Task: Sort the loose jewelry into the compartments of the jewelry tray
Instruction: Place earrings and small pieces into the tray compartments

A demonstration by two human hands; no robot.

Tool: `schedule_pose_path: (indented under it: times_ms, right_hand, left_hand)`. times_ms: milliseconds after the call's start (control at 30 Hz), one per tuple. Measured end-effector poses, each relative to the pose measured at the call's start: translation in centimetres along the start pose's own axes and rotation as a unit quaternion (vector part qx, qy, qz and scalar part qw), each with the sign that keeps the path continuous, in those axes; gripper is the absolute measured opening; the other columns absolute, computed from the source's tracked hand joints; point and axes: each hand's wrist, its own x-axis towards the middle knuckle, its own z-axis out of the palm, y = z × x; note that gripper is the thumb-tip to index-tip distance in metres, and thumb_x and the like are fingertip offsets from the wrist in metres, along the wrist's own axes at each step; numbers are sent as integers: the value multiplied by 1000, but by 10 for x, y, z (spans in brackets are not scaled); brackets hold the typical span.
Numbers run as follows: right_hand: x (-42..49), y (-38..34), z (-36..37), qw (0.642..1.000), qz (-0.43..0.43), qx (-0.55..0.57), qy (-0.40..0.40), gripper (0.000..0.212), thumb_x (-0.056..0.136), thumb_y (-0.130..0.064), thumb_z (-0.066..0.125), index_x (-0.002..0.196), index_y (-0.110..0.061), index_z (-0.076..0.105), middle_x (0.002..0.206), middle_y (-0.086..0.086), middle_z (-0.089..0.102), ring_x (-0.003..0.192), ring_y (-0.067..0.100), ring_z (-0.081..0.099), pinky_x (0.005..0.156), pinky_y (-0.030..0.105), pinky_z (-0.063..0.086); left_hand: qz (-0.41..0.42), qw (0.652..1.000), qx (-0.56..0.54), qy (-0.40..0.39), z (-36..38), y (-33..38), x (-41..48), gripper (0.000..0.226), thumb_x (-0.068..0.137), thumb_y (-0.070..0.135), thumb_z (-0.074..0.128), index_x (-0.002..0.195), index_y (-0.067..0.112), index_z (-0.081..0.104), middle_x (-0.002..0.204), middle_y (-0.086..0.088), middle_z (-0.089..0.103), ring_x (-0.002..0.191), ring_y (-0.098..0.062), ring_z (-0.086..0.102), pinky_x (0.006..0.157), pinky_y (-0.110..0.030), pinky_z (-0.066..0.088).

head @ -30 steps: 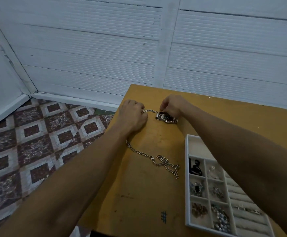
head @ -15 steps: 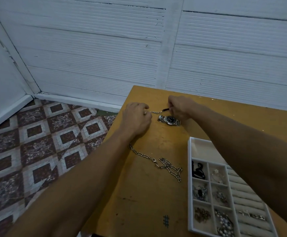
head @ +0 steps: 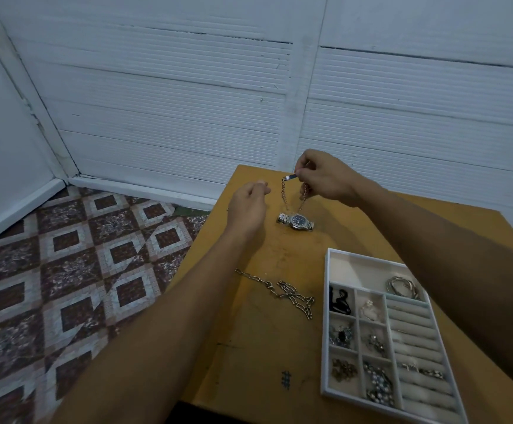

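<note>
My right hand [head: 325,180] is raised over the far part of the table and pinches a thin silver bracelet [head: 288,191] by its flat plate, so the chain hangs in a loop. Under it a silver wristwatch [head: 296,222] with a dark dial lies flat. My left hand [head: 247,206] hovers just left of the bracelet, fingers loosely curled and holding nothing. A chunky silver chain [head: 285,293] lies heaped mid-table. The white jewelry tray [head: 328,319] sits at the front right, with small pieces in its square compartments, bangles [head: 402,287] in the top section and rings in the padded rolls.
The yellow wooden table [head: 249,347] has its left edge right beside my left forearm, with a patterned tile floor [head: 80,270] below. A white ribbed wall [head: 187,102] stands close behind the table's far edge. A small hash mark is drawn near the front edge.
My right hand has lifted the thin bracelet off the table, away from the watch. My left hand let go of the chain's other end and moved slightly left.
</note>
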Motion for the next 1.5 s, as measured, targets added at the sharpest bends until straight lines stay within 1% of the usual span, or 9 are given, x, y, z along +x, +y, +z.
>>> schedule_pose_path:
  times_ms: [167, 300, 500, 667, 800, 900, 1033, 1200, 1500]
  right_hand:
    - [-26, -29, -20, 999, -28, 24, 1, 10, 96, -8, 46, 96, -9, 56, 86, 11, 57, 69, 18, 59, 65, 33, 54]
    - [-53, -49, -31, 999, -52, 14, 6, 10, 96, -9, 47, 98, -7, 57, 83, 9, 56, 66, 17, 57, 59, 28, 50]
    - [-89, -66, -42, 997, -69, -9, 26, 9, 95, -10, 49, 93, -11, 58, 78, 7, 58, 57, 15, 55, 54, 27, 46]
    - [-117, -68, -50, 997, -61, -23, 41, 10, 95, -12, 49, 91, -13, 58, 74, 7, 58, 57, 16, 54, 57, 31, 46]
    - [-139, -68, -52, 997, -54, -21, 47, 10, 94, -12, 49, 92, -11, 58, 71, 6, 57, 54, 15, 53, 55, 31, 46]
    - [-155, -65, -50, 997, -48, -20, 49, 9, 94, -11, 49, 93, -9, 58, 69, 3, 56, 51, 12, 52, 53, 28, 45]
    - [-171, -58, -48, 998, -40, -18, 49, 9, 94, -12, 50, 92, -8, 59, 69, 7, 56, 52, 15, 52, 54, 31, 45]
    - [-186, -50, -40, 999, -26, -26, 38, 9, 93, -15, 55, 94, -8, 60, 65, 5, 58, 53, 18, 54, 57, 35, 47]
    - [-204, -44, -25, 1000, -11, -11, 15, 10, 89, -13, 63, 95, -7, 58, 63, -1, 59, 43, 8, 52, 46, 24, 45]
  left_hand:
    - [-23, 997, -76, 10, 2, 14, -20, 33, 101, 31, 39, 116, 15, 64, 111, 0, 69, 109, -13, 60, 99, -35, 45]
    - [-33, 990, -137, -32, 8, 28, -42, 31, 100, 36, 40, 108, 19, 65, 106, 0, 72, 106, -12, 63, 101, -35, 45]
    - [-52, 960, -253, -106, 14, 45, -85, 38, 101, 38, 38, 114, 11, 61, 108, -10, 71, 99, -23, 69, 92, -36, 52]
    - [-68, 941, -279, -182, 14, 44, -121, 23, 97, 16, 50, 116, 5, 59, 100, -12, 71, 83, -21, 68, 82, -35, 54]
    - [-88, 944, -267, -173, 18, 44, -139, 21, 97, 15, 53, 111, 2, 62, 92, -10, 71, 74, -16, 68, 71, -26, 56]
    - [-103, 937, -288, -169, 20, 46, -148, 23, 99, 17, 49, 110, 1, 61, 92, -10, 72, 75, -17, 69, 72, -28, 58]
    - [-139, 901, -375, -167, 23, 48, -153, 25, 101, 18, 43, 108, 0, 60, 99, -14, 73, 85, -23, 72, 80, -32, 57]
    - [-166, 857, -469, -137, 27, 51, -152, 26, 102, 17, 41, 102, -3, 59, 92, -15, 73, 82, -24, 73, 72, -31, 60]
    - [-175, 831, -513, -122, 23, 60, -146, 26, 102, 19, 41, 99, 2, 61, 89, -9, 74, 79, -21, 72, 71, -32, 58]
